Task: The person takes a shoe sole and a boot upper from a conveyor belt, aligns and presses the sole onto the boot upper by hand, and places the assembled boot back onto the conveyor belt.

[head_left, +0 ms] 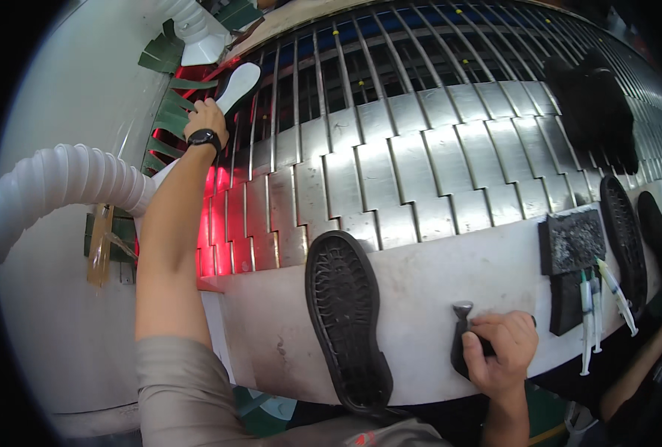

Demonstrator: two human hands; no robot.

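Note:
At the far left of the conveyor, my left hand (208, 121) is closed at the near end of a shoe sole (240, 86) with a white upper face. Red light glows beside it. My right hand (504, 352) is at the near edge of the white worktop, its fingers curled round a short, dark-handled brush (461, 328) with a flared greyish tip. Between my arms a black shoe sole (342, 320) lies on the worktop with its ribbed, hollow side up; its near end reaches the worktop edge.
A slatted metal conveyor (435, 164) crosses behind the white worktop (420, 276). At right are dark foam blocks (573, 242), several syringes (586, 324), another black sole (623, 238) and a black glove-like item (595, 112). A white hose (70, 186) curves at left. Another person's arm (644, 365) shows far right.

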